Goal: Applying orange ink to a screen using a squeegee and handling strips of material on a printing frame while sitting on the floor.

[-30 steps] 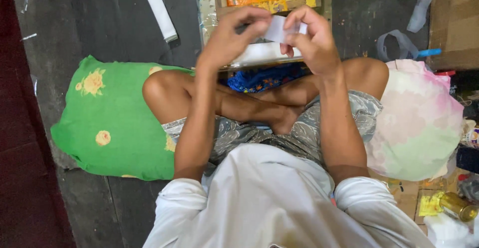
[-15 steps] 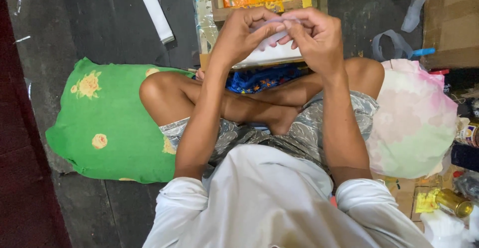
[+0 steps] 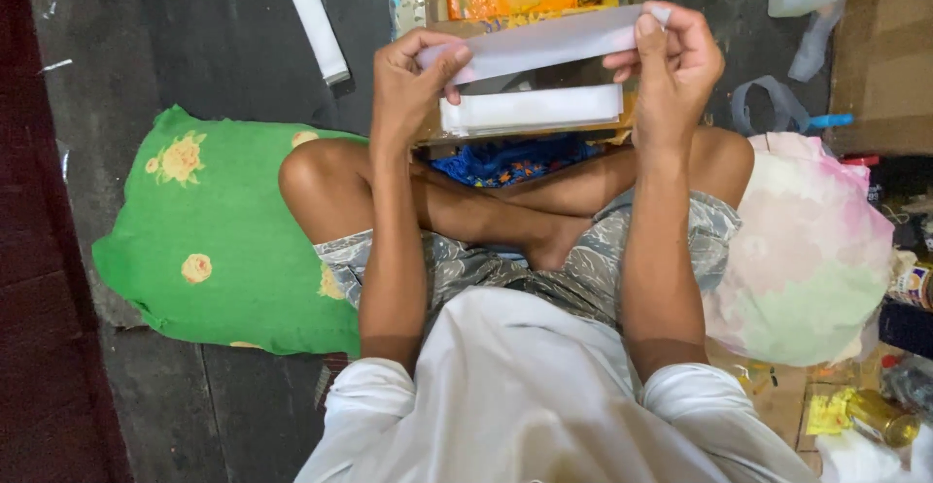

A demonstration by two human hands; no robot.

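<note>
I sit cross-legged on the floor, looking down at my raised hands. Between them stretches a long pale paper strip, held flat and level. My left hand pinches its left end with thumb and fingers. My right hand grips its right end, fingers curled over the top edge. Just below the strip lies a stack of similar white strips on a low wooden board in front of my knees.
A green flowered cushion lies under my left knee; a pale pink-and-green cushion is at my right. Blue cloth sits by my shins. A white bar lies on the dark floor. Cardboard and bottles crowd the right edge.
My hands were close together around a small folded piece; they have moved apart, and the paper strip is now drawn out full length between them.
</note>
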